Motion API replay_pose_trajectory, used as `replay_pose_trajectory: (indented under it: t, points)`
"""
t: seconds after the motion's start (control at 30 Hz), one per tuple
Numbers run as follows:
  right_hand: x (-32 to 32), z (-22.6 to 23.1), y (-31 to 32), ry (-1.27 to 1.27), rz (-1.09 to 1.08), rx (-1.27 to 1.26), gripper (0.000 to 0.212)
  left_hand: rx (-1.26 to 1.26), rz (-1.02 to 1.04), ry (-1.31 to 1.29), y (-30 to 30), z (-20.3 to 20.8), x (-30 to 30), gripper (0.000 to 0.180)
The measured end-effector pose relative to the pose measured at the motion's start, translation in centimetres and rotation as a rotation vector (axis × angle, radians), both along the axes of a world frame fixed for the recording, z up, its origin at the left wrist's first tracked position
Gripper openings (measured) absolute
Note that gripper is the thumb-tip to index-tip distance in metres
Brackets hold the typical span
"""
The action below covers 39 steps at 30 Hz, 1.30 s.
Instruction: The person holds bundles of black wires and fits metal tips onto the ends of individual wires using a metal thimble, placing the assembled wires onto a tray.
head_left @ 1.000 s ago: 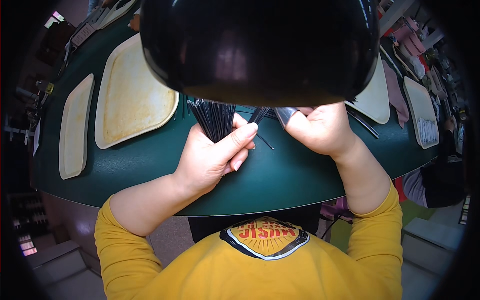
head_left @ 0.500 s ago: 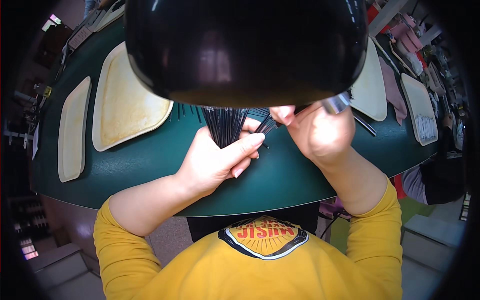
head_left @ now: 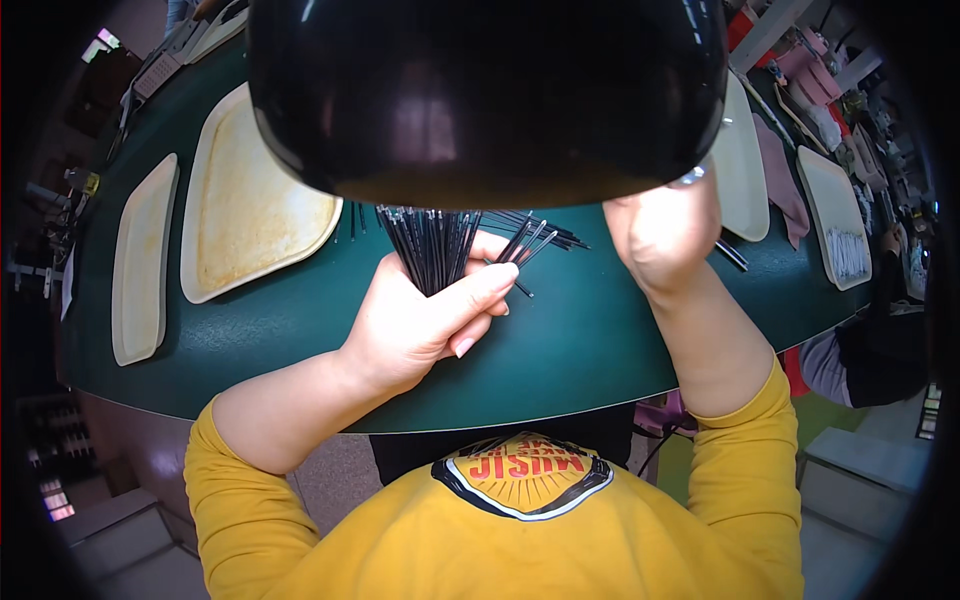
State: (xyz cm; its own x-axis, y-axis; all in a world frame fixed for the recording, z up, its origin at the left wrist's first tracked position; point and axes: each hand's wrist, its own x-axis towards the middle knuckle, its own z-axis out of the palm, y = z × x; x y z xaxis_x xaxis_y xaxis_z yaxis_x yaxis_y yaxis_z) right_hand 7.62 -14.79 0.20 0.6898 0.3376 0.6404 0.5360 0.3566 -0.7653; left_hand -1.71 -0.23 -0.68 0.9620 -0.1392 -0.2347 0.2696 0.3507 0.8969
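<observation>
My left hand is closed round a thick bundle of thin black rods with silvery tips. A few more black rods fan out between its thumb and fingers. Farther right, my right hand is raised beside the rim of a glossy black lamp shade, apart from the bundle. The shade hides its fingers, so whether it holds anything does not show. A small shiny metal piece glints at that hand's upper edge; its kind is unclear. Other loose black rods lie on the green table beyond my left hand.
The lamp shade covers the table's middle. A large stained cream tray and a narrower tray lie left. At right are another pale tray, a mauve cloth, dark rods and a tray holding white sticks.
My right hand has moved right and away from the rods in my left hand, its fingers passing behind the shade. My left hand still grips the bundle, shifted slightly left.
</observation>
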Motion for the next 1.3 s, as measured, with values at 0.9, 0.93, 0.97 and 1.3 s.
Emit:
replay_pose_trajectory:
  t: [0.9,0.93,0.97,1.3]
  points:
    - [-0.6,0.0,0.0,0.509,0.514,0.007,0.018,-0.4,-0.048,-0.015,1.3,-0.8,-0.2,0.012]
    - [-0.9,0.0,0.4,0.383,0.453,-0.128,0.017,-0.484,-0.116,0.043,1.4,-0.8,-0.1,0.013]
    - [-1.0,0.1,0.3,0.36,0.457,-0.227,0.017,-0.567,-0.185,0.102,1.5,-0.9,-0.1,0.015]
    - [-0.6,1.0,-0.2,0.414,0.409,-0.216,0.018,-0.207,-0.098,-0.061,1.1,-0.2,-0.1,0.012]
